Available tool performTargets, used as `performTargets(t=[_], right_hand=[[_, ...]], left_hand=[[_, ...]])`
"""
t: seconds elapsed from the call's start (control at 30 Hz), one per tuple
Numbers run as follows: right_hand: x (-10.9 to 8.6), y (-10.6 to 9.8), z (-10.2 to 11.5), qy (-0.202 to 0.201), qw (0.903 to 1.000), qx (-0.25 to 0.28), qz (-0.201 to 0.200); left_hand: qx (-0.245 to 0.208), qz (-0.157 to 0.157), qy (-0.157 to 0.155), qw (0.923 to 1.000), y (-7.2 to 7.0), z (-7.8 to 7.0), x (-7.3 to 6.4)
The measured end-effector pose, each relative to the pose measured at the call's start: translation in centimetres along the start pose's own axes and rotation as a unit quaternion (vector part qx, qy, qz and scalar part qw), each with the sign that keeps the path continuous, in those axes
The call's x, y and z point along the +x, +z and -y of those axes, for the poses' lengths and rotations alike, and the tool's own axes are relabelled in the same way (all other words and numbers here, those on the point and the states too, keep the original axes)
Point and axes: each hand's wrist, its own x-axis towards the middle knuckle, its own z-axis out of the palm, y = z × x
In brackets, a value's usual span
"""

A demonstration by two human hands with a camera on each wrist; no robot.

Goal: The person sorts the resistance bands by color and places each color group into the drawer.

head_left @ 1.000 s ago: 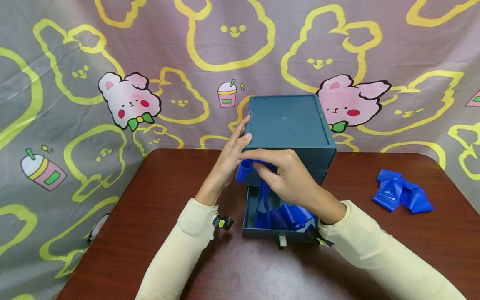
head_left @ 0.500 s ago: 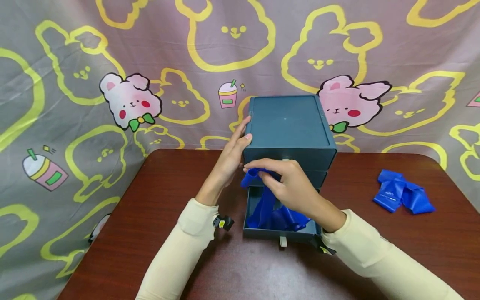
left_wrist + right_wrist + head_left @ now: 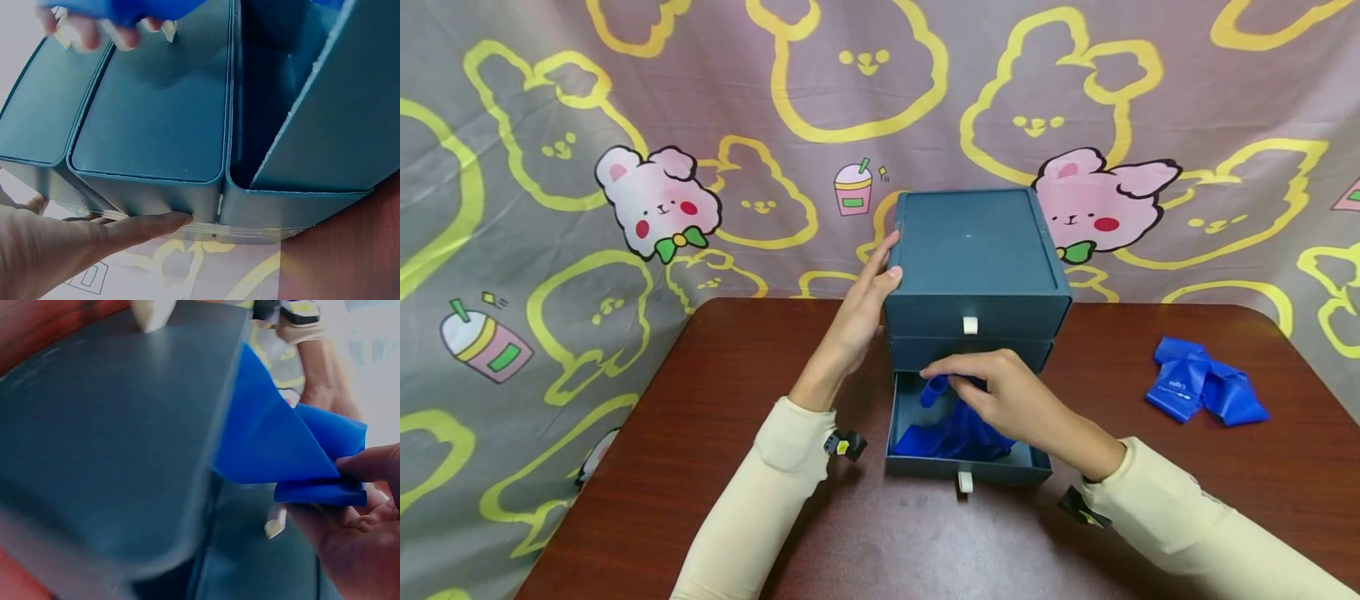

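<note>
A dark teal drawer box (image 3: 977,246) stands on the table, its lowest drawer (image 3: 970,469) pulled out. My left hand (image 3: 857,312) lies against the box's left side with straight fingers; in the left wrist view its thumb (image 3: 147,228) runs along that wall. Over the open drawer, my right hand (image 3: 1007,387) pinches the end of a blue elastic band (image 3: 934,390). The rest of that band lies loosely heaped in the drawer. In the right wrist view the band (image 3: 262,437) hangs between thumb and fingers and passes behind the drawer front.
A second blue band (image 3: 1202,383), folded and with white print, lies on the brown table (image 3: 760,358) at the right. White pull tabs (image 3: 970,325) stick out from the drawer fronts. A patterned curtain (image 3: 760,100) hangs behind the table.
My right hand has come down and slightly right with the band's end, from in front of the upper drawers to the open drawer. More band now lies inside. My left hand stays put.
</note>
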Motion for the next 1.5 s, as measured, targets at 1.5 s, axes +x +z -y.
performTargets(t=[1.5], right_hand=[[-6.0, -2.1, -2.7, 0.009, 0.9789, -0.093, 0.182]], left_hand=[[0.007, -0.007, 0.002, 1.0000, 0.1, 0.0, 0.0]])
